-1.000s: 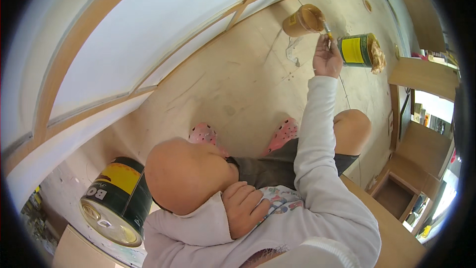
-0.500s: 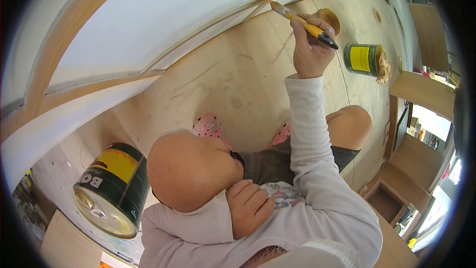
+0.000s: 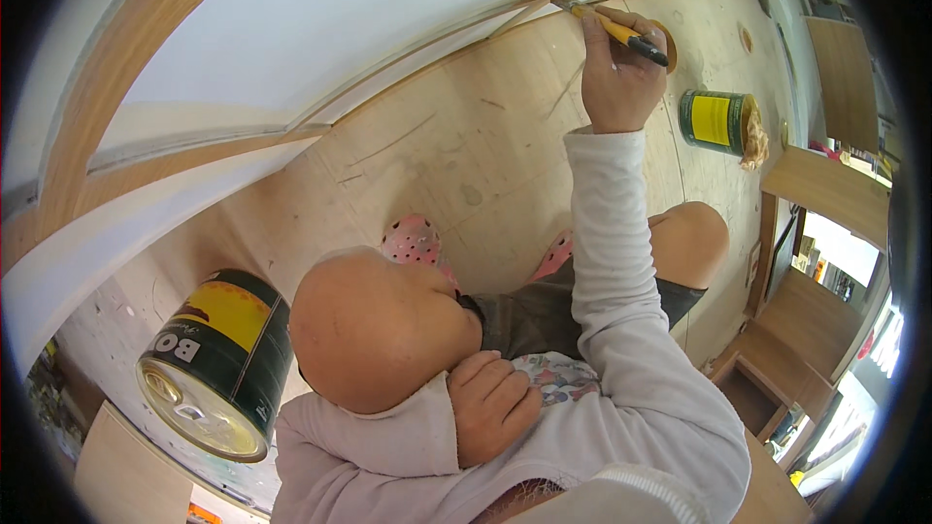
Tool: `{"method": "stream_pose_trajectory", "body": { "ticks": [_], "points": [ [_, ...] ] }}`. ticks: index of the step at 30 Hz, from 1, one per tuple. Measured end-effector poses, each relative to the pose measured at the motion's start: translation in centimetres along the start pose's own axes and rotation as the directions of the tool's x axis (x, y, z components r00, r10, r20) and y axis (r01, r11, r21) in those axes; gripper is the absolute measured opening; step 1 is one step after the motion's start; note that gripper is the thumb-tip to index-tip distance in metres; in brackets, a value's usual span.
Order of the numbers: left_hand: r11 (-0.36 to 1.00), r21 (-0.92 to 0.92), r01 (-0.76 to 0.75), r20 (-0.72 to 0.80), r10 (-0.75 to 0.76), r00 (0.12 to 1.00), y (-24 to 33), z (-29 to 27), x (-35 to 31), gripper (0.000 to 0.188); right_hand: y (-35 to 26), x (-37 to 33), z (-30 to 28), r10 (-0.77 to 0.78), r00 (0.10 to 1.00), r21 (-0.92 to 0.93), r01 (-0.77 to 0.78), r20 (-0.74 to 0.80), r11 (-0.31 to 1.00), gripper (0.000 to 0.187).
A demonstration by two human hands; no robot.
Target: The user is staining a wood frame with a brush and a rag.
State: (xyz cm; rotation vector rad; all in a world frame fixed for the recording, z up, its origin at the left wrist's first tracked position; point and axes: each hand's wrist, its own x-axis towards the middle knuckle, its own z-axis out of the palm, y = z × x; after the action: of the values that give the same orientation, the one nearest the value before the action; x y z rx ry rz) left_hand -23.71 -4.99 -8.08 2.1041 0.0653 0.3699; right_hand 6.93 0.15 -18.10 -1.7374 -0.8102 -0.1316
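My right hand (image 3: 626,73) grips a flat paintbrush (image 3: 621,34) by its yellow handle, which has a black end. The brush tip is against the wooden frame (image 3: 515,12) of the white panel, at a corner where strips join. Just behind that hand, partly hidden by it, is a round tan container (image 3: 670,47). My left hand (image 3: 493,406) rests palm down on my lap near the bent knee, its fingers lying loosely side by side. Nothing shows in it.
A large green and yellow can (image 3: 218,359) lies tilted in view at the lower left. A smaller green can (image 3: 716,121) with crumpled brown material at its rim stands to the right. Wooden shelving (image 3: 811,320) lines the right side. My pink clogs (image 3: 413,241) are on the scuffed floor (image 3: 456,146).
My right hand has moved slightly up and right with the paintbrush, whose tip has come into the frame's corner. My left hand stays in place.
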Motion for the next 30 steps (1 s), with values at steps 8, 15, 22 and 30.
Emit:
{"method": "stream_pose_trajectory", "body": {
  "ticks": [8,15,22,30],
  "points": [
    [1.0,0.008,0.006,0.064,-0.006,0.998,-0.1,-0.5,0.0,0.028,-0.2,0.7,0.8,-0.312,0.95,-0.297,0.305,0.025,0.905,0.025],
    [0.999,-0.006,0.031,0.105,-0.031,0.994,0.1,-0.7,0.1,0.027,-2.3,-1.6,1.4,-0.341,0.931,-0.256,0.363,0.127,0.896,0.024],
    [0.999,0.04,0.01,0.014,-0.01,1.0,0.0,-0.2,0.2,0.024,-2.4,-1.5,1.0,0.014,0.995,0.105,-0.025,0.103,0.994,0.024],
    [1.0,0.023,0.013,0.019,-0.013,1.0,0.3,-0.1,0.2,0.022,-1.3,-0.1,1.0,-0.246,0.969,-0.164,0.247,0.031,0.955,0.024]
  ]
}}
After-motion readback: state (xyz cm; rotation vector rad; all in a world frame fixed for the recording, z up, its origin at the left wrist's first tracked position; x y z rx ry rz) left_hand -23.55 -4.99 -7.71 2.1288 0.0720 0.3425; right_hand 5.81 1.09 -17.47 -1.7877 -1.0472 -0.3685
